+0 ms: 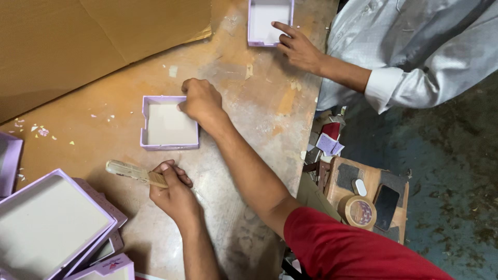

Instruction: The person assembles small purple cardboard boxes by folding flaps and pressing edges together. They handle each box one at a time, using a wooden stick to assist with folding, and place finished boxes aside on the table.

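A small, shallow, open lilac box (168, 124) with a pale inside lies on the worn wooden table (249, 119). My right hand (201, 101) reaches out on a red-sleeved arm and pinches the box's far right corner wall with closed fingers. Nearer to me, my left hand (174, 192) grips a flat brush (129, 172) by its wooden handle. The pale bristles point left and lie low over the table, just in front of the box.
Across the table a co-worker's hand (298, 47) rests on another lilac box (270, 23). Larger lilac box lids (49, 223) are stacked at the near left. Brown cardboard (88, 41) covers the far left. A stool (371, 199) beside the table holds a tape roll (359, 211) and a phone.
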